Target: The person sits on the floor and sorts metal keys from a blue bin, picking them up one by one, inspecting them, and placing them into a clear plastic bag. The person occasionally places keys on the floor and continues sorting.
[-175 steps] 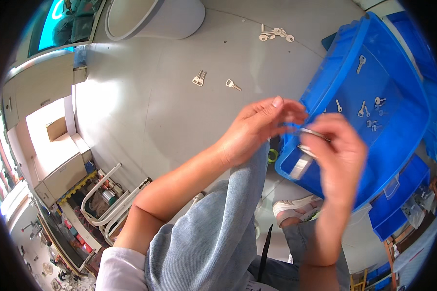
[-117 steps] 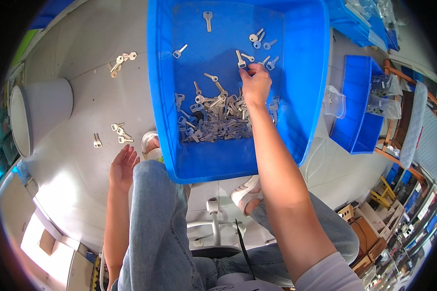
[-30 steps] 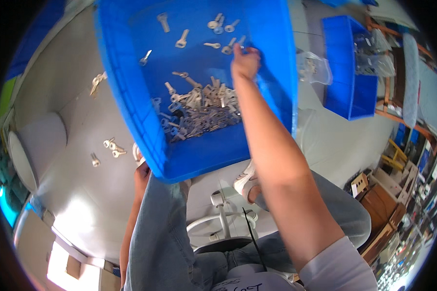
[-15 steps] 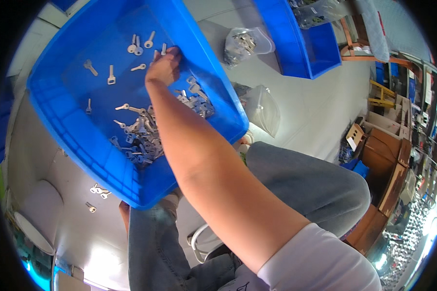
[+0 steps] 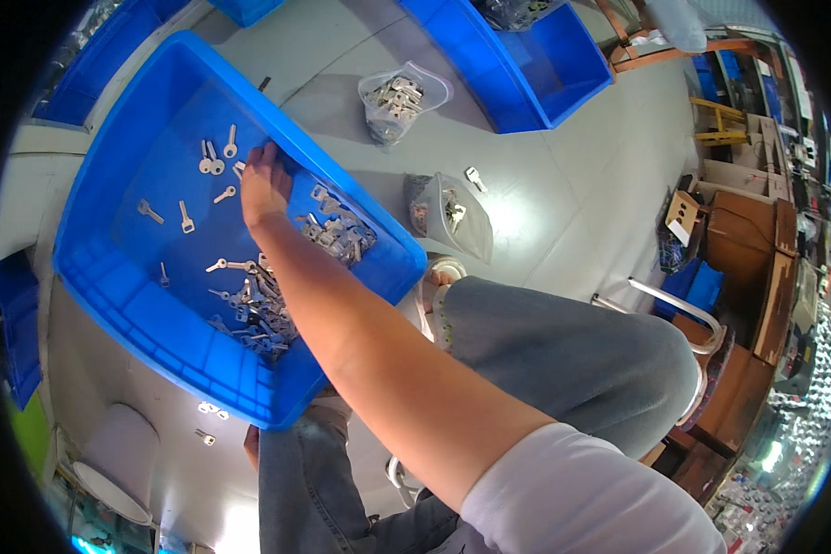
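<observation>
A large blue plastic bin (image 5: 157, 332) stands tilted in front of my legs, with a pile of metal keys (image 5: 263, 309) toward its near side. My right hand (image 5: 266, 185) reaches inside, near the far right wall. Its fingers are stretched out and somewhat apart, beside a key (image 5: 239, 169) that it partly covers. What lies under the fingertips is hidden. A few separate keys (image 5: 210, 159) lie on the bin's floor to the left of this hand. Only a sliver of my left hand (image 5: 252, 445) shows under the bin's near corner, its fingers hidden.
Right of the bin, the grey floor (image 5: 563, 185) holds a clear bag of keys (image 5: 397, 100), a second bag (image 5: 462, 217) and one loose key (image 5: 475, 178). Another blue bin (image 5: 563, 74) stands beyond. Several keys (image 5: 212, 410) and a white cylindrical container (image 5: 120, 462) are at the left.
The view has shifted, so the bin appears lower and more to the left. My right hand stays by the bin's far right wall and now covers the spot where a key showed at its fingertips.
</observation>
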`<state>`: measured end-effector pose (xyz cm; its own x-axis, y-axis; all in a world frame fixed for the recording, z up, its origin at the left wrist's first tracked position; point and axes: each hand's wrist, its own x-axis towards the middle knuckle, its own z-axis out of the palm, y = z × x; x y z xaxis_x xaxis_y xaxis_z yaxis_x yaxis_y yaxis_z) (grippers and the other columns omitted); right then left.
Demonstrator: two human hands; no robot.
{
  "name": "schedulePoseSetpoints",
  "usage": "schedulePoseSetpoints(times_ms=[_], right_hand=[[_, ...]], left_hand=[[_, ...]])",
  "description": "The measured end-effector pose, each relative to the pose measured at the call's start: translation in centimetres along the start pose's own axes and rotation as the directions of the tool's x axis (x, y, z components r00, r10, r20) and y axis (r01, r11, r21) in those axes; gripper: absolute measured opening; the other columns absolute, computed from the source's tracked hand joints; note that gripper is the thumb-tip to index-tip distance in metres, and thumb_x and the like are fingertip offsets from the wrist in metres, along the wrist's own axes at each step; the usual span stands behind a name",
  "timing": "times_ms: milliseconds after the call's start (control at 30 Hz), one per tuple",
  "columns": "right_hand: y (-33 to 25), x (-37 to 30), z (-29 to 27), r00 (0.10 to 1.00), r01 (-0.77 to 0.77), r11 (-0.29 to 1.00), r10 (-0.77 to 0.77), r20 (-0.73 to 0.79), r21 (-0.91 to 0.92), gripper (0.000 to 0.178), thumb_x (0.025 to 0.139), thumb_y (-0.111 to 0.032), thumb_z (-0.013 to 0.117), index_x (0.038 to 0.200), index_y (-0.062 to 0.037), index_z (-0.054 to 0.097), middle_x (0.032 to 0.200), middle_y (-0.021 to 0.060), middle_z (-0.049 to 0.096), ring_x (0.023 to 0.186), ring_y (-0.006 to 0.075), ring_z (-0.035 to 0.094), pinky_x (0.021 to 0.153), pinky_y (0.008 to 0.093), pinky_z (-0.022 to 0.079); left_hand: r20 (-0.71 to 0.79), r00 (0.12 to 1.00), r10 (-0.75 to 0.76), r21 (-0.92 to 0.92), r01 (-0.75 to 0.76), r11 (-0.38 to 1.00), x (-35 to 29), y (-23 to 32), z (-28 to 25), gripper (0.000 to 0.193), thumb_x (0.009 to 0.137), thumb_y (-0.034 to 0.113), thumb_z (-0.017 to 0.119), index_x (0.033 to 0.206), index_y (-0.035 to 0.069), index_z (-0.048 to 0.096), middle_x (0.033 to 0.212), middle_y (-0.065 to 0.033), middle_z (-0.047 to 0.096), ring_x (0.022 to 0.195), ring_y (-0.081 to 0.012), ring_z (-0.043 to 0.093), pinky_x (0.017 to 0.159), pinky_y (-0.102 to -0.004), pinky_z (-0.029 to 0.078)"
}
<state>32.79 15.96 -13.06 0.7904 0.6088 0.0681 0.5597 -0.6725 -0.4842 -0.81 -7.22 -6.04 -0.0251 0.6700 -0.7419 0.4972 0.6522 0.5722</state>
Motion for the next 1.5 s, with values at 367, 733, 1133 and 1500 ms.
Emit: schedulePoseSetpoints(times_ms=[367, 733, 1133, 1500], right_hand=[[4.8, -0.2, -3.5, 0.99, -0.025, 0.96, -0.016, 0.143, 0.277, 0.007, 0.074, -0.009, 0.06, 0.079, -0.0046, 0.058, 0.072, 0.0124, 0.061, 0.066, 0.0302, 0.06, 0.056, 0.039, 0.048], [-9.9, -6.0, -36.0, 0.723, -0.686, -0.374, -0.45, 0.525, 0.624, 0.01, 0.081, -0.003, 0.058, 0.09, 0.0003, 0.056, 0.089, 0.013, 0.062, 0.084, 0.0208, 0.062, 0.077, 0.0321, 0.052], [-5.8, -16.2, -49.9, 0.577, -0.694, -0.109, -0.676, 0.459, 0.712, 0.01, 0.08, -0.004, 0.059, 0.089, -0.0029, 0.055, 0.086, 0.0096, 0.061, 0.073, 0.0149, 0.059, 0.066, 0.0276, 0.051], [4.3, -21.1, -52.6, 0.662, -0.327, 0.225, -0.638, 0.393, 0.918, 0.011, 0.08, -0.008, 0.062, 0.083, 0.0019, 0.058, 0.078, 0.0094, 0.061, 0.07, 0.0136, 0.059, 0.063, 0.0252, 0.049]], left_hand=[[-0.106, 0.994, -0.037, -0.167, 0.019, 0.986, -9.1, -0.4, -1.8, 0.017, 0.084, 0.016, 0.053, 0.089, 0.001, 0.06, 0.076, -0.0014, 0.056, 0.07, -0.008, 0.049, 0.062, -0.0223, 0.04], [-0.396, 0.912, 0.102, -0.567, -0.33, 0.755, -20.4, 4.6, -6.4, 0.017, 0.085, 0.016, 0.052, 0.09, 0.002, 0.06, 0.079, -0.0007, 0.056, 0.071, -0.0079, 0.05, 0.063, -0.0211, 0.04], [-0.636, 0.447, 0.629, -0.132, -0.866, 0.482, -32.8, 17.3, -4.0, 0.016, 0.086, 0.011, 0.051, 0.094, 0.0, 0.059, 0.085, -0.003, 0.058, 0.082, -0.0094, 0.052, 0.075, -0.0232, 0.041], [-0.151, 0.539, 0.829, -0.219, -0.836, 0.504, -37.5, 24.4, 5.8, 0.013, 0.085, 0.01, 0.055, 0.082, -0.001, 0.062, 0.077, -0.0054, 0.059, 0.074, -0.0118, 0.056, 0.066, -0.0257, 0.045]])
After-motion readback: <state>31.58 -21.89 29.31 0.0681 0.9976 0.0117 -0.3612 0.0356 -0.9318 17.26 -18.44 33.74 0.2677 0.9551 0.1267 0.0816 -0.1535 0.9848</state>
